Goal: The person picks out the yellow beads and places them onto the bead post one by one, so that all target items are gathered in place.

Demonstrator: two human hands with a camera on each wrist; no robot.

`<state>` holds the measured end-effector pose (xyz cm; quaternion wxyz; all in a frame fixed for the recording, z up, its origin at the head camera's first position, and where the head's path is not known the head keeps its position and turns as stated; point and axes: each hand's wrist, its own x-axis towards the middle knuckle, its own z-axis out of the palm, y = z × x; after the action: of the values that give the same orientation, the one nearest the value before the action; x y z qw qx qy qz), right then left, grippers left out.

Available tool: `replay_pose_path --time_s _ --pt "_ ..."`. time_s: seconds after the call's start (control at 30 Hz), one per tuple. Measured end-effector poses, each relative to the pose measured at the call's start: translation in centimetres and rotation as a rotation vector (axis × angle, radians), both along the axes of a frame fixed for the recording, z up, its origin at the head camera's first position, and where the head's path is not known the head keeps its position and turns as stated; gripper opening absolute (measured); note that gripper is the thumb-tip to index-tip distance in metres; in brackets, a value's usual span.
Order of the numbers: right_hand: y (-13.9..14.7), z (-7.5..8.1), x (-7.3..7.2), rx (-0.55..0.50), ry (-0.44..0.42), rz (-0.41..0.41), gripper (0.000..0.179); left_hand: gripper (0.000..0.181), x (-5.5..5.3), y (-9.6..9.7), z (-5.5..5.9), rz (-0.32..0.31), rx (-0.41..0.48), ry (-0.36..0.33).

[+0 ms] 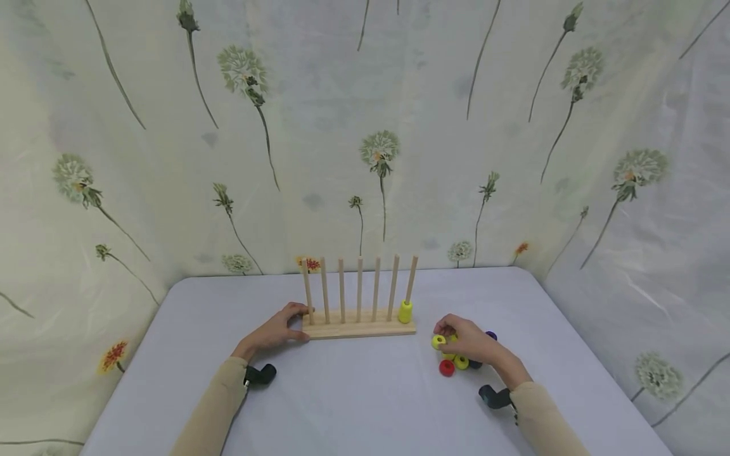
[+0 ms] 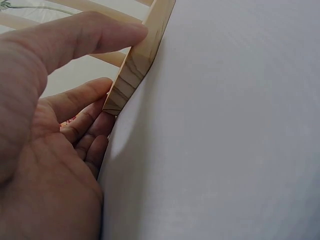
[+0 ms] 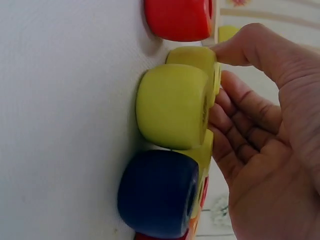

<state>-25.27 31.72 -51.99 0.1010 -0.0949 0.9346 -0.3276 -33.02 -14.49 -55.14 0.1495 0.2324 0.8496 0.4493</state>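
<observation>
A wooden peg rack (image 1: 359,329) stands on the table, with several upright pegs in a row. Yellow beads (image 1: 405,312) sit on its rightmost peg. My left hand (image 1: 279,329) grips the rack's left end, thumb along the front edge and fingers behind it; the left wrist view shows the grained end (image 2: 127,82) between them. Beside the rack's right side, my right hand (image 1: 470,339) pinches a yellow bead (image 1: 438,342) between thumb and fingers, over a small pile. Below it in the right wrist view lie another yellow bead (image 3: 172,107) and a dark blue bead (image 3: 157,192).
A red bead (image 1: 447,368) lies at the near side of the pile, and a blue bead (image 1: 491,335) shows behind the right hand. White cloth covers the table (image 1: 353,405). A flower-printed curtain (image 1: 319,126) hangs behind and along both sides.
</observation>
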Motion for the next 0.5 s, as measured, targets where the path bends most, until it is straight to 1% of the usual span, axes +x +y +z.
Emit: replay_pose_path --time_s 0.17,0.3,0.5 --pt "0.03 -0.44 -0.38 0.054 0.013 0.012 0.026 0.069 -0.04 0.09 0.07 0.002 0.000 -0.001" --pt "-0.08 -0.48 -0.48 0.037 0.010 -0.002 0.026 0.069 0.02 0.17 0.11 0.013 0.001 -0.007" --pt "-0.42 -0.21 -0.59 0.024 0.026 -0.069 0.027 0.069 0.14 0.17 0.27 0.017 0.002 -0.010"
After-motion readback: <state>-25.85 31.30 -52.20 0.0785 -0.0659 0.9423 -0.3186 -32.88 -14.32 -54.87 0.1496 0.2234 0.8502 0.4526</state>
